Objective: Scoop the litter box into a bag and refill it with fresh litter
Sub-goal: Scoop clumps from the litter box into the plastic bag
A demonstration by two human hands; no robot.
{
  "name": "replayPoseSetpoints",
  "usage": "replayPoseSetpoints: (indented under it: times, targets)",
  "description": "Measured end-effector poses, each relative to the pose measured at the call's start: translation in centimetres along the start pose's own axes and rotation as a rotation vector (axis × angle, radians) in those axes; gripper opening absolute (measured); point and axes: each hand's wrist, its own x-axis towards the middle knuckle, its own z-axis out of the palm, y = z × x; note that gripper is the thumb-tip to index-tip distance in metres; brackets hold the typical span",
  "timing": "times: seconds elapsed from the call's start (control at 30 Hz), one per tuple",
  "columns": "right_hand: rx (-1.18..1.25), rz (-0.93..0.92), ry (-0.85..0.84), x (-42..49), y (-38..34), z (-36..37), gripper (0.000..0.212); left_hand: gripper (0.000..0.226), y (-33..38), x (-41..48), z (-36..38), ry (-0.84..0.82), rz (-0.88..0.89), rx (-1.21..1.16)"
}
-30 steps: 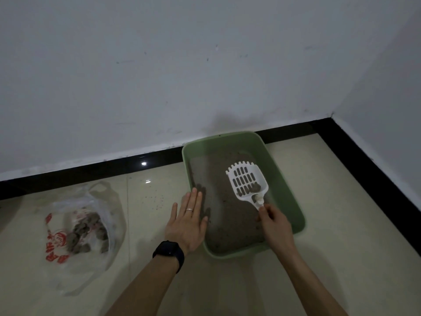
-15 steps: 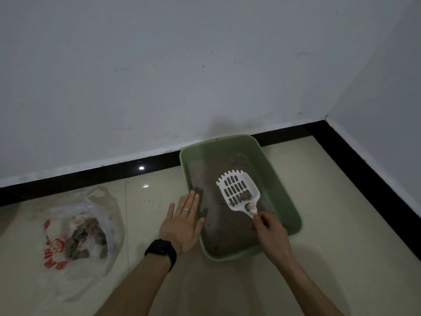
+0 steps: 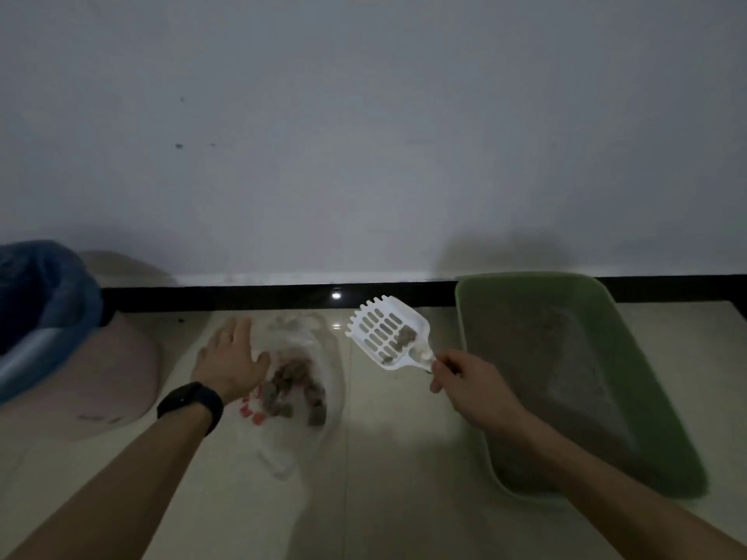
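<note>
On the pale tiled floor (image 3: 396, 491) along the wall there is one bag, one scoop and one litter box, with my two hands between them. My left hand (image 3: 230, 357) lies flat with its fingers straight and slightly spread at the left edge of the bag (image 3: 283, 454). Blur keeps me from telling whether it presses the plastic. My right hand (image 3: 465, 381) pinches the short handle of the scoop (image 3: 384, 331) between thumb and curled fingers, holding it in the air between the bag and the litter box (image 3: 642, 373), tilted with its toothed edge away from me. The scoop is white hard plastic, flat, with rows of slots. A few grey-brown clumps (image 3: 405, 337) sit in it toward the handle end, too smeared to count. The bag is thin, translucent, crumpled film with red print, and it holds a heap of darker lumps (image 3: 295, 386) that I cannot number either. The box is a green plastic tray with rounded corners, lying just right of my right arm, which covers its near corner. The litter (image 3: 562, 369) inside is a dull grainy grey. One black watch (image 3: 190, 402) bands my left wrist. At the far left, a blue film-lined bin (image 3: 48, 305) and a rounded pinkish shape (image 3: 113, 381) are cut off and dim.
</note>
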Motion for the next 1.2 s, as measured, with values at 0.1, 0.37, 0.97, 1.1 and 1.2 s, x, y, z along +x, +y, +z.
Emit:
replayPoseSetpoints:
  times: [0.1, 0.37, 0.97, 1.1, 1.2]
  targets:
    - [-0.093, -0.040, -0.080, 1.2, -2.6, 3.5, 0.025, 0.091, -3.3, -2.1, 2.6, -0.087, -0.188, -0.149]
    - [-0.564, -0.183, -0.173, 3.4, -6.9, 11.9, 0.020, 0.100, -5.4, -3.3, 6.6, -0.215, -0.225, -0.511]
    - [-0.835, -0.402, 0.047, 2.7, -7.7, 9.3, 0.044, 0.091, -4.0, -2.5, 6.2, -0.130, -0.076, -0.253]
    - [-0.433, -0.125, 0.157, 1.0, -4.0, 2.6, 0.028, 0.091, 1.1, -1.3, 3.7, 0.034, 0.102, -0.050]
    - [-0.180, 0.098, 0.242, -1.9, 1.1, -2.3, 0.014, 0.086, 7.7, -1.2, 2.8, 0.016, 0.322, -0.022]
